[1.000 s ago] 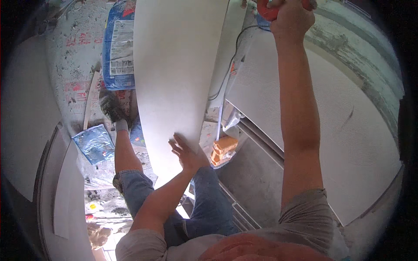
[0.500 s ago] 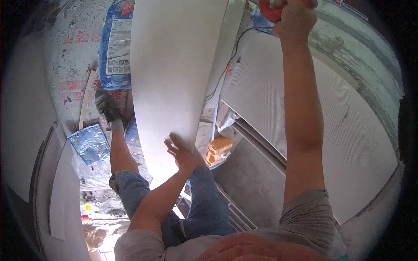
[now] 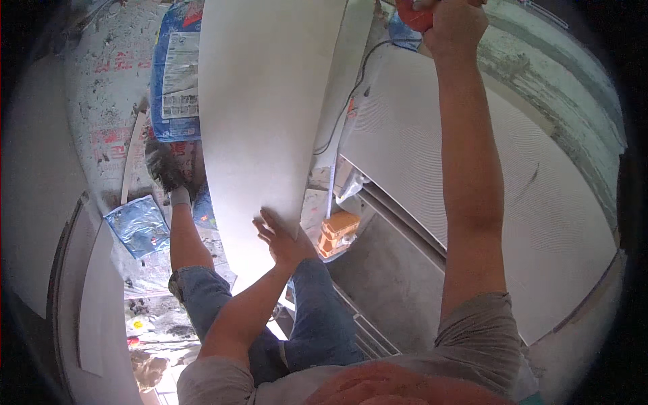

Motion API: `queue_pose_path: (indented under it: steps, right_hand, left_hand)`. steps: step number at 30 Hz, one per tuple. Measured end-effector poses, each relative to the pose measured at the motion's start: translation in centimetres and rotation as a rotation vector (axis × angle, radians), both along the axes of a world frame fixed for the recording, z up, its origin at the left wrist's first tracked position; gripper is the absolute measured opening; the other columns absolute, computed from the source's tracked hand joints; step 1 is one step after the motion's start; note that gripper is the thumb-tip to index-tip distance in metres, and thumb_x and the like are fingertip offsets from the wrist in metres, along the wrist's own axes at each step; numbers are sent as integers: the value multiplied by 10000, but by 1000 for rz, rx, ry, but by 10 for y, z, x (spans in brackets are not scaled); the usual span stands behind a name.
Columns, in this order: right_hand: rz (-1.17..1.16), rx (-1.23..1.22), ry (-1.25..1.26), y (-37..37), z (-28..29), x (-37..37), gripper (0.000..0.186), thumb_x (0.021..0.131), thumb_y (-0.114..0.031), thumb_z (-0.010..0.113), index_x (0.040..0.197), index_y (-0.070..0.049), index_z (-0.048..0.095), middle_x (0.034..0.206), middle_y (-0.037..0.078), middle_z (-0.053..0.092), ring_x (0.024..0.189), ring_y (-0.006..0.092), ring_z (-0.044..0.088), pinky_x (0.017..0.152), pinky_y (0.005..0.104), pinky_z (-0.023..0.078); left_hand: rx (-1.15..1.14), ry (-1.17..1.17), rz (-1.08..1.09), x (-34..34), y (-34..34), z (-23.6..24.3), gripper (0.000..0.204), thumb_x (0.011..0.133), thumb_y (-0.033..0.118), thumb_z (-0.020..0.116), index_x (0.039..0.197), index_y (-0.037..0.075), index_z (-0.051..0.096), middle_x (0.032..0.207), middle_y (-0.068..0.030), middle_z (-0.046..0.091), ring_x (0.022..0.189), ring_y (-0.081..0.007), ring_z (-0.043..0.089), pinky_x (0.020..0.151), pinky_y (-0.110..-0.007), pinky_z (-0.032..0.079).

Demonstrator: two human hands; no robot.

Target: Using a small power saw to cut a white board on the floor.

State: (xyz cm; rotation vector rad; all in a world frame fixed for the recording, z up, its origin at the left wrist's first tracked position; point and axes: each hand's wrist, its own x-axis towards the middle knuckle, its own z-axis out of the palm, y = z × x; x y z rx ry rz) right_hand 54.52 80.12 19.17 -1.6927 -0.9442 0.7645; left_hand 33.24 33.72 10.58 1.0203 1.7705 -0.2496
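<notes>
A long pale panel (image 3: 260, 108) runs from the top of the view down toward my legs. My left hand (image 3: 277, 239) rests on its lower part near the right edge, fingers spread. My right arm is stretched out to the top right, where my right hand (image 3: 456, 28) grips a red tool (image 3: 413, 13); most of that tool is out of view. Under that arm lies a large white board (image 3: 547, 216) with a fine textured surface. An orange object (image 3: 337, 229) with clear plastic sits between the panel and the board, and a dark cord (image 3: 364, 64) runs along the panel's right side.
A blue printed sack (image 3: 172, 74) lies left of the panel, above my shoe. A crumpled blue plastic packet (image 3: 137, 226) and a thin strip (image 3: 131, 155) are on the littered floor. More boards (image 3: 94, 297) stand at the left, and a rough concrete ledge (image 3: 560, 74) curves across the upper right.
The panel, sack and other surroundings have shifted slightly left in the view, with my right hand a little to the right at first. Both hands keep the same hold and posture.
</notes>
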Motion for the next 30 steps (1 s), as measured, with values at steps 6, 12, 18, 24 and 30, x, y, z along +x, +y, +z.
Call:
queue_pose_path:
  steps: [6, 12, 18, 24, 30]
  right_hand:
    - [-21, -2, 7, 0, -2, 1, 214, 887, -46, 542, 1063, -46, 664, 668, -5, 529, 500, 78, 480, 457, 241, 422]
    - [14, 63, 66, 1, -2, -2, 148, 874, -57, 552, 986, -39, 648, 634, -4, 515, 500, 99, 489, 456, 256, 425]
    - [-57, -35, 40, -2, 1, 0, 97, 870, -46, 545, 925, -23, 621, 625, 4, 514, 494, 106, 492, 454, 261, 418]
    - [15, -9, 45, 1, -2, 0, 85, 870, -38, 545, 913, -32, 618, 620, 6, 518, 489, 110, 496, 452, 262, 415]
    - [-6, 3, 61, -3, -1, -1, 82, 876, -53, 557, 903, -33, 631, 637, 10, 545, 500, 107, 510, 451, 263, 414]
  left_hand:
    - [-79, -32, 27, -8, -6, -6, 949, 875, 338, 644, 1584, 155, 41, 1591, -252, 110, 1374, -531, 302, 963, -548, 511]
    - [36, -93, -267, -16, -25, -19, 853, 941, 378, 535, 1554, -23, 96, 1628, -225, 32, 1453, -525, 116, 1115, -531, 329]
    - [-51, -154, -222, -19, -7, -5, 819, 964, 386, 471, 1545, -52, 95, 1631, -221, 37, 1461, -522, 84, 1133, -525, 303]
    - [-30, -154, -174, -22, -17, -14, 896, 938, 420, 496, 1540, -65, 45, 1632, -216, 27, 1465, -514, 73, 1141, -532, 287]
    - [-70, -190, -81, -22, -7, -8, 1002, 897, 410, 571, 1536, -54, -43, 1623, -235, 30, 1466, -511, 54, 1150, -545, 261]
